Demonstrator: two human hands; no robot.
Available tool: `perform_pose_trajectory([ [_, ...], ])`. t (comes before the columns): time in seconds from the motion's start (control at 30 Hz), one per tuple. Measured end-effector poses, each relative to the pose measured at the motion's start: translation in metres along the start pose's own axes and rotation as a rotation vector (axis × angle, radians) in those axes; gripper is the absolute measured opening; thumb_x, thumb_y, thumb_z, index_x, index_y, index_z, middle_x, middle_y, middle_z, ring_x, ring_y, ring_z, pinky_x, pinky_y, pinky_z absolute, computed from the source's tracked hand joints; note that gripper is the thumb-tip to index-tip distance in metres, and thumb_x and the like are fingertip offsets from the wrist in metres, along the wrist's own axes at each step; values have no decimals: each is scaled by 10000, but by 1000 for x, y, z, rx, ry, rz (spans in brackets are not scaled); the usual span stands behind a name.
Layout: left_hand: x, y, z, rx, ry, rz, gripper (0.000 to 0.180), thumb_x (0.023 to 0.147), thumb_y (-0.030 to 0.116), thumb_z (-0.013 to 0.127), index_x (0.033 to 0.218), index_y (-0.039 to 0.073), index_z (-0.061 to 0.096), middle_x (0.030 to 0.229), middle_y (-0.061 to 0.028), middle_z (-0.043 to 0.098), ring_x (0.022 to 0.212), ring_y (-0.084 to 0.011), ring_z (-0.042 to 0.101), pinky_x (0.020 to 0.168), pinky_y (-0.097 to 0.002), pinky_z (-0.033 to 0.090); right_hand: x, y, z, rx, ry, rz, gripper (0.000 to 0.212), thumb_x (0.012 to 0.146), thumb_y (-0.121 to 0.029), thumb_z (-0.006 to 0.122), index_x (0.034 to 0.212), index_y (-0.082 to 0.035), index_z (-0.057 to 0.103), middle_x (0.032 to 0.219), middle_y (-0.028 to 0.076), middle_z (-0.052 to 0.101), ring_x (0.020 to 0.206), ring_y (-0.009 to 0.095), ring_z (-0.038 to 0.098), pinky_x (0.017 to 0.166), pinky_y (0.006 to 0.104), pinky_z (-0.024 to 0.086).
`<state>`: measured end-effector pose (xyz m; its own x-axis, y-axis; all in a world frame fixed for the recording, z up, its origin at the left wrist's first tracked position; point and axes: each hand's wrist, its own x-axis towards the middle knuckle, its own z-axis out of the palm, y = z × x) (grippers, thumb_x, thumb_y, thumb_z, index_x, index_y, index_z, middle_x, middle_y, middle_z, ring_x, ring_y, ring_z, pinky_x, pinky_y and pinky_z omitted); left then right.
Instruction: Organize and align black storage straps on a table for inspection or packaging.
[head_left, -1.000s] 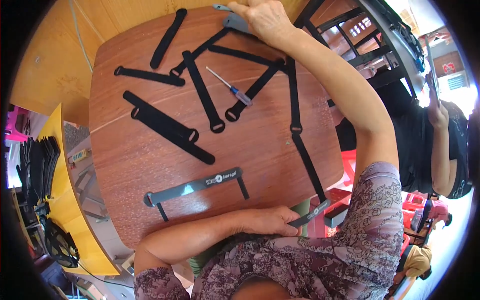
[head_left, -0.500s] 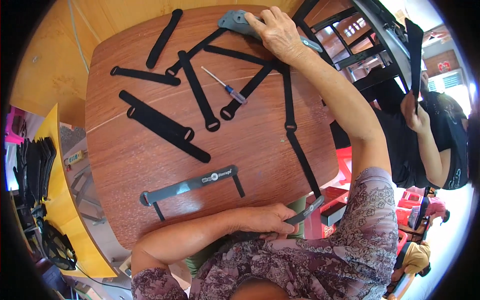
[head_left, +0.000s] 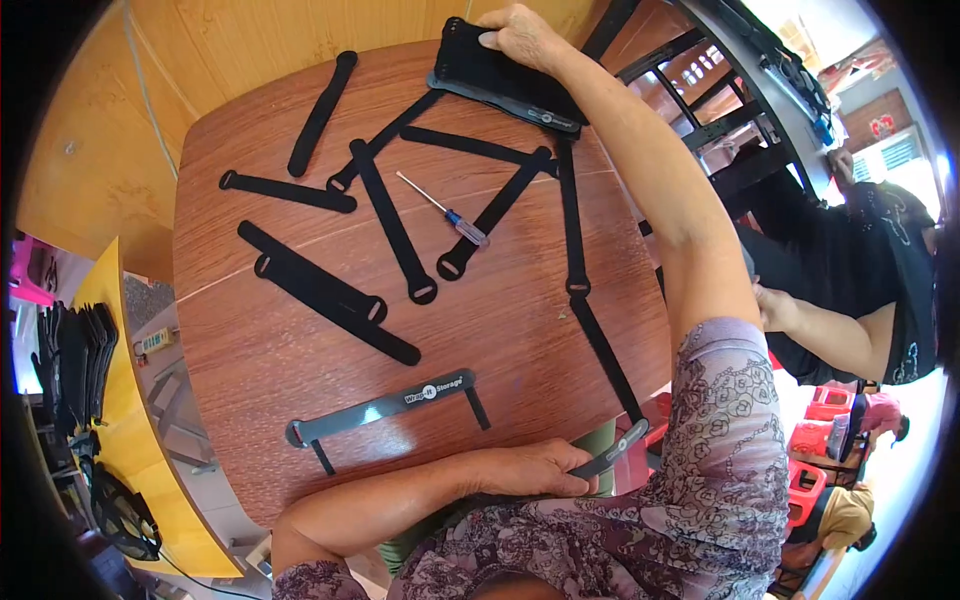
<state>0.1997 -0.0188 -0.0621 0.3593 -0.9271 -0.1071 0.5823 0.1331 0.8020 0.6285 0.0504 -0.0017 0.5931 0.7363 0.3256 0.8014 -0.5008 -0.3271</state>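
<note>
At bottom centre, the left hand (head_left: 540,468) is grasping one end of a grey-faced strap (head_left: 612,452). At lower left, a printed grey strap (head_left: 375,410) is lying on the wood-grain table (head_left: 510,350). Mid-frame, a clear-and-blue-handled screwdriver (head_left: 470,230) is resting across a black slotted strap (head_left: 512,194). At top centre, the right hand (head_left: 525,40) is gripping a bundle of black-and-grey straps (head_left: 495,72).
</note>
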Motion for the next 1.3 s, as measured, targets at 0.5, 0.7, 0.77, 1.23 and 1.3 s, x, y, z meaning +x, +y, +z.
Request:
perform_pose_trajectory([
  [0.5,-4,12,7,-104,75,-137,211,888,196,513,1007,25,548,692,-8,549,622,-72,492,554,-215,386,-14,-13,42,-458,-84,186,264,779,-227,526,969,-125,678,1029,93,658,970,252,625,829,477,437],
  [0.7,-6,23,8,-121,136,-156,183,895,203,526,917,27,570,687,-30,582,533,-70,490,478,-201,372,-43,-56,48,-392,182,333,335,764,-224,512,1028,-59,637,1022,142,629,1098,310,493,993,548,184],
  [0.77,-3,16,12,-84,202,-158,211,894,214,546,788,35,585,703,-38,603,526,-71,503,483,-196,384,-44,-71,42,-275,301,471,399,752,-221,531,1079,-2,592,1116,173,584,1172,324,428,1039,528,147],
  [1.23,-5,15,14,-53,122,-113,310,908,221,531,1097,-24,528,715,-79,603,530,-94,525,489,-204,406,-282,-109,-72,-203,600,-127,254,692,-113,634,941,-62,644,849,102,641,810,281,558,695,427,381],
  [1.3,-6,16,15,-27,121,-100,314,909,233,531,1093,-22,531,706,-78,602,521,-91,525,478,-204,398,-311,-79,-91,-265,494,57,338,690,-159,662,1003,-40,618,900,117,634,852,301,554,743,451,396],
])
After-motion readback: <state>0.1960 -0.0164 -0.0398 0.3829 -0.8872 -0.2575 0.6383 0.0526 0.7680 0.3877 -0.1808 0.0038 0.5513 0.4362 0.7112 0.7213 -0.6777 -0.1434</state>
